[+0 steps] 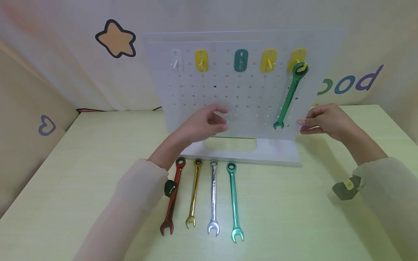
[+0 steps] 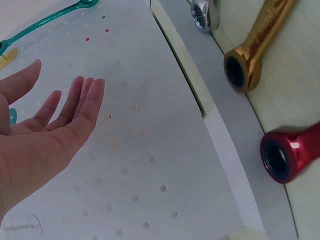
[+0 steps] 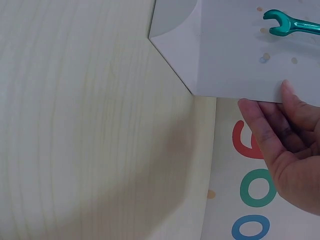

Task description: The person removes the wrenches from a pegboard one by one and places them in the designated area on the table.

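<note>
A white pegboard (image 1: 241, 105) stands upright on its base, and a green combination wrench (image 1: 288, 99) hangs by its ring end from the far right yellow hook (image 1: 298, 58). My right hand (image 1: 326, 121) pinches the board's right edge, thumb on the front face and fingers at the edge, as the right wrist view also shows. In front of the board's lower middle, my left hand (image 1: 204, 123) holds nothing, its fingers loosely bent. On the table before the base lie a red wrench (image 1: 171, 203), a gold wrench (image 1: 194, 194), a silver wrench (image 1: 213, 197) and a teal wrench (image 1: 234, 203).
Along the board's top sit a white hook (image 1: 176, 61), a yellow hook (image 1: 201, 60), a dark green hook (image 1: 241, 60) and another yellow hook (image 1: 268, 60), with nothing hung on them. A printed curtain (image 1: 65, 54) hangs behind the pale wooden table (image 1: 81, 159).
</note>
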### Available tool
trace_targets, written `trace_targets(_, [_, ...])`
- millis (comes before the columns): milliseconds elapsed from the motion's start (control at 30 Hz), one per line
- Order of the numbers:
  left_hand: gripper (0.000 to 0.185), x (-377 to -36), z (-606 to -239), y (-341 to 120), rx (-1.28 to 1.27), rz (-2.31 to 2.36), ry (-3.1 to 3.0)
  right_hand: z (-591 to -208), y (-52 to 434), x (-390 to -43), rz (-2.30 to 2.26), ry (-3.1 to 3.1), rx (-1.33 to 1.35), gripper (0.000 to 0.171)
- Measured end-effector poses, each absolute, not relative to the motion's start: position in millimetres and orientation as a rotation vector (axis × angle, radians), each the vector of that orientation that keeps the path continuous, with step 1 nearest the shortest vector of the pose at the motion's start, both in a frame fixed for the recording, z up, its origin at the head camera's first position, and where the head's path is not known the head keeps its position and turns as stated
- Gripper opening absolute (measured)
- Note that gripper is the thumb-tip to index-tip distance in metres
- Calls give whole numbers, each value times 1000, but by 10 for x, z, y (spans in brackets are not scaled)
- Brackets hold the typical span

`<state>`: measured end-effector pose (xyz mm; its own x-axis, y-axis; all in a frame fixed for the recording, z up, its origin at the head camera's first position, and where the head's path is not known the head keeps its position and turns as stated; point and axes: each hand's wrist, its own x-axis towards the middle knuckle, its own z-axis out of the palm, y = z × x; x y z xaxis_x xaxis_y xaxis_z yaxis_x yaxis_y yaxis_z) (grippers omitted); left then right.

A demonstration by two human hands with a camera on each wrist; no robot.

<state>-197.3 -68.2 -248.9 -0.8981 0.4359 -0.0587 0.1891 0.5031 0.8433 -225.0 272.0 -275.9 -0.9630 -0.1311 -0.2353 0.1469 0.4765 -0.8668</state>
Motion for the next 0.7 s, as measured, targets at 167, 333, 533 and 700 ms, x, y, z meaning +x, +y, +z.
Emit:
trace_targets(167, [44,-1984,-2495,-586,559,1342,2493,-2754,2723,-2244,-1472,2462,18,13])
trace_targets(333, [44,-2008,-2476,-512,582,1340,2508,-2756,2722,-2247,-1483,2452,17,13])
trace_targets(533, [46,-2026,-2447,-411,584,1355,2525,-2755,2731,-2242,-1481,2456,9,13])
trace_targets(700, [46,-2041,-2458,-314,621,1362,2541,-2759,2738,-2241,-1481,2460,6,13])
